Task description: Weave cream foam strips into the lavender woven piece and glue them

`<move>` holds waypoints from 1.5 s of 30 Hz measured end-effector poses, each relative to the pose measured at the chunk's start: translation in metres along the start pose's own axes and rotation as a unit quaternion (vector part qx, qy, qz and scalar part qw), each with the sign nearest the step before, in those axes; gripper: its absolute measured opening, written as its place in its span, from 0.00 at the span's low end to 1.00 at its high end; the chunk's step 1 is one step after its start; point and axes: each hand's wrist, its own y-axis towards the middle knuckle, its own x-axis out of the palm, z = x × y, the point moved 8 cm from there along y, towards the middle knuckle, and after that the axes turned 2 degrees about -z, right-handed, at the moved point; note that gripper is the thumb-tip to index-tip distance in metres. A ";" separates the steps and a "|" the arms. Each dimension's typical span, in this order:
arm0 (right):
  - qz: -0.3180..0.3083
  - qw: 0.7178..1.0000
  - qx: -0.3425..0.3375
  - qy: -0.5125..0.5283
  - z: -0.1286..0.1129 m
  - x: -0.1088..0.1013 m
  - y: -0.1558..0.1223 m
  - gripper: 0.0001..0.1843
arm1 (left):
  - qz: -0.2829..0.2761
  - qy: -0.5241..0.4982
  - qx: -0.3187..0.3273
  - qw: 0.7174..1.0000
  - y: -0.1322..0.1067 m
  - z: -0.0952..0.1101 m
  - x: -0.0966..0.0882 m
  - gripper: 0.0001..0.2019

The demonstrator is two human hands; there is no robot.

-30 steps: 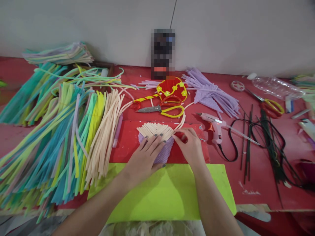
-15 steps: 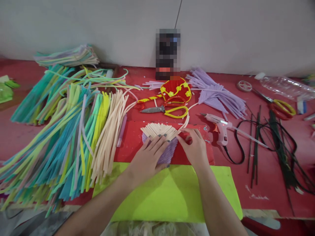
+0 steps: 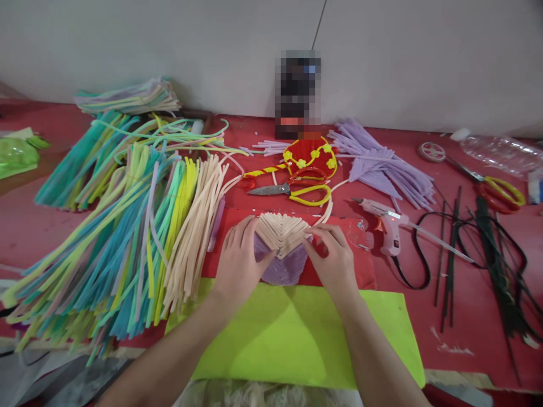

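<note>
A flat piece of chenille stems lies before me, its cream stems (image 3: 278, 229) laid in a V pattern over a lilac part (image 3: 284, 271). My left hand (image 3: 237, 254) grips its left side, fingers along the edge and thumb near the tip of the V. At the right end of the cream rows, my right hand (image 3: 333, 254) pinches a cream stem between thumb and index finger. Its other fingers are curled. Under the piece is a red board (image 3: 360, 271), with a lime-green cloth (image 3: 288, 333) on the near side.
Bundles of coloured chenille stems (image 3: 127, 249) spread on the left. Scissors (image 3: 297, 192) and a red-and-yellow chenille ornament (image 3: 311, 158) lie behind the piece. Lilac stems (image 3: 382, 164), a pink glue gun (image 3: 388, 226), dark stems (image 3: 494, 265) and a second pair of scissors (image 3: 496, 189) are rightward.
My left hand has shifted from lying flat across the middle of the piece to its left side, uncovering the V of cream stems. My right hand stays at the right edge, still pinching.
</note>
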 end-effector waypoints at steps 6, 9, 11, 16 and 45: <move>-0.046 0.998 -0.043 0.016 -0.013 0.015 -0.005 0.07 | -0.030 0.033 -0.034 0.998 -0.003 -0.005 0.006 0.41; -0.070 0.995 -0.062 0.021 -0.017 0.021 -0.008 0.08 | -0.046 0.033 -0.041 0.998 -0.005 -0.006 0.011 0.44; -0.080 0.994 -0.071 0.022 -0.019 0.023 -0.008 0.08 | -0.051 0.031 -0.041 0.997 -0.006 -0.006 0.014 0.45; -0.093 0.993 -0.075 0.019 -0.022 0.024 -0.008 0.08 | -0.042 0.028 -0.033 0.998 -0.007 -0.005 0.016 0.45; -0.113 0.990 -0.084 0.000 -0.023 0.027 -0.009 0.13 | 0.024 0.029 -0.081 0.996 0.011 -0.031 -0.005 0.17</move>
